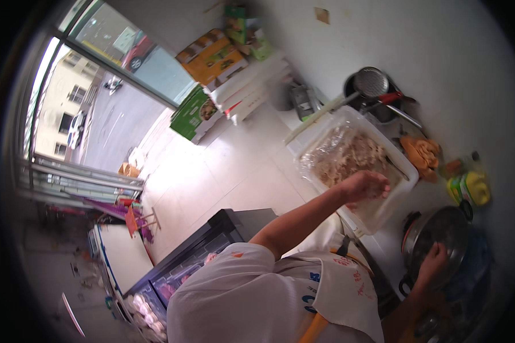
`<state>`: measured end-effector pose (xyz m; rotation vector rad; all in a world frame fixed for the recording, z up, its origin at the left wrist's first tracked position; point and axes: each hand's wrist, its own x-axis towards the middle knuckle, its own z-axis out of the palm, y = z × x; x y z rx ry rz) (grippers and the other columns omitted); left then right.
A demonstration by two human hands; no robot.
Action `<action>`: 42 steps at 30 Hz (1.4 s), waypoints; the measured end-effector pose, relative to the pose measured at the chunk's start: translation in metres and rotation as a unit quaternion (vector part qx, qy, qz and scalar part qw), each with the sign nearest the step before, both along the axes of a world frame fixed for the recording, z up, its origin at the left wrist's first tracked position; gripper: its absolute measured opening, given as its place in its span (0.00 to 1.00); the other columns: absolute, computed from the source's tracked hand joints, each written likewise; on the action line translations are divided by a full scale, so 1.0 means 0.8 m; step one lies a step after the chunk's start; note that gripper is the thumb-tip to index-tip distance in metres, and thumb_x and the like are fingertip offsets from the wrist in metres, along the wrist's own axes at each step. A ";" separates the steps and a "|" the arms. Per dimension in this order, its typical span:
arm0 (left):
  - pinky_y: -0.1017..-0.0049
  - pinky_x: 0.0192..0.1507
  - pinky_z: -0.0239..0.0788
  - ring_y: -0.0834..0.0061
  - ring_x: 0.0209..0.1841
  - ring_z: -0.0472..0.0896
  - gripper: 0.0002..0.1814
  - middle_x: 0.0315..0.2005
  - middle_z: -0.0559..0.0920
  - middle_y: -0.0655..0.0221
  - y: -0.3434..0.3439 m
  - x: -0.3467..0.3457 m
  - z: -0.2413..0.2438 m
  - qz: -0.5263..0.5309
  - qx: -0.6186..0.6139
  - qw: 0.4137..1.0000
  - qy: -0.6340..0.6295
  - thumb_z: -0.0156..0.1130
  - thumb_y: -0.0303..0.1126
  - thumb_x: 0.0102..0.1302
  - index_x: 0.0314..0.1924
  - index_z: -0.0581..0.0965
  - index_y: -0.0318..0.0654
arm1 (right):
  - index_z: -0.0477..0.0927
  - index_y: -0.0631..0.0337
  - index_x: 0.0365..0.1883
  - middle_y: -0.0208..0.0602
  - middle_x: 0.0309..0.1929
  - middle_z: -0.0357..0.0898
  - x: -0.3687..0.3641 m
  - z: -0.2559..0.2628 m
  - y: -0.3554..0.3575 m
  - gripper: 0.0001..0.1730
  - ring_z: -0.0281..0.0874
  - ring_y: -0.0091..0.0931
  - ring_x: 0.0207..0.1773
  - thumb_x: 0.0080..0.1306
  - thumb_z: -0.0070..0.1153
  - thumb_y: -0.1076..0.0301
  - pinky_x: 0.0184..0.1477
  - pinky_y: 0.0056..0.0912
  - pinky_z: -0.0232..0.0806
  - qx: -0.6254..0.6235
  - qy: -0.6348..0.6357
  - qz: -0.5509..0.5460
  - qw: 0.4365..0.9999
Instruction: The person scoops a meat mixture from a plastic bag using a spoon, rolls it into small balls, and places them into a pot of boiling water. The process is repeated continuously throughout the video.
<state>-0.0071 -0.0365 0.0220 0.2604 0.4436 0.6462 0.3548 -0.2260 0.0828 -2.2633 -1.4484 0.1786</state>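
Observation:
My left hand is over the near side of a white plastic tub, its fingers bent; whether it holds anything does not show. In the tub lies a pale brown, minced-looking mass, partly under clear plastic film. A dark-handled utensil leans inside the tub's far wall. My right hand is at a round pot with a glass lid, its fingertips close together near the lid's middle. Whether they grip the lid's knob is unclear.
Beyond the tub are a perforated skimmer and a dark pan. An orange cloth and a yellow-green bottle lie right of it. Stacked cartons stand by the glass door. A black-framed display case is at my left.

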 end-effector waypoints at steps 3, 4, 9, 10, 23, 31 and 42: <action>0.70 0.39 0.78 0.71 0.36 0.85 0.06 0.37 0.85 0.65 -0.005 0.009 -0.021 0.009 0.110 0.994 0.019 0.57 0.28 0.80 0.47 0.80 0.35 | 0.84 0.71 0.54 0.53 0.51 0.88 0.023 -0.003 -0.015 0.20 0.86 0.45 0.55 0.81 0.55 0.60 0.58 0.43 0.74 -0.073 0.075 -0.058 0.993; 0.69 0.33 0.75 0.75 0.30 0.82 0.08 0.31 0.84 0.69 -0.009 0.013 -0.029 0.020 0.092 0.991 0.096 0.59 0.31 0.80 0.43 0.81 0.37 | 0.85 0.68 0.54 0.45 0.44 0.89 0.044 -0.028 -0.021 0.18 0.85 0.35 0.42 0.81 0.57 0.60 0.46 0.37 0.75 0.038 -0.014 -0.014 0.999; 0.68 0.28 0.71 0.76 0.23 0.77 0.15 0.20 0.77 0.72 0.013 0.070 -0.064 0.053 0.254 0.886 0.384 0.70 0.40 0.71 0.29 0.81 0.40 | 0.85 0.65 0.56 0.35 0.39 0.85 0.033 0.020 -0.018 0.23 0.79 0.24 0.37 0.80 0.59 0.51 0.38 0.28 0.70 0.051 0.108 -0.109 0.987; 0.68 0.26 0.69 0.77 0.22 0.76 0.17 0.19 0.76 0.72 0.011 0.078 -0.077 0.084 0.267 0.876 0.392 0.71 0.41 0.70 0.27 0.80 0.40 | 0.86 0.64 0.56 0.32 0.37 0.84 0.010 0.044 -0.012 0.23 0.77 0.22 0.35 0.80 0.60 0.51 0.37 0.26 0.69 0.049 0.143 -0.111 0.982; 0.69 0.31 0.74 0.70 0.25 0.80 0.30 0.24 0.84 0.59 -0.005 0.021 0.006 -0.012 0.008 0.994 0.113 0.58 0.56 0.79 0.27 0.80 0.38 | 0.87 0.64 0.50 0.24 0.27 0.74 -0.208 0.102 0.037 0.18 0.65 0.14 0.27 0.80 0.60 0.56 0.29 0.21 0.59 0.051 0.297 -0.001 0.953; 0.70 0.24 0.67 0.78 0.19 0.74 0.25 0.18 0.79 0.71 0.014 0.026 0.005 -0.001 0.148 0.900 0.410 0.62 0.50 0.80 0.31 0.85 0.37 | 0.86 0.63 0.51 0.24 0.32 0.78 -0.196 0.079 0.036 0.14 0.64 0.13 0.29 0.79 0.62 0.61 0.30 0.18 0.57 0.049 0.427 -0.070 0.900; 0.73 0.33 0.68 0.82 0.30 0.77 0.23 0.25 0.81 0.71 0.006 0.017 0.017 0.010 0.200 0.939 0.281 0.68 0.52 0.74 0.31 0.81 0.39 | 0.85 0.63 0.47 0.22 0.30 0.77 -0.200 0.094 0.043 0.09 0.69 0.12 0.28 0.78 0.64 0.66 0.31 0.18 0.62 0.106 0.425 -0.046 0.898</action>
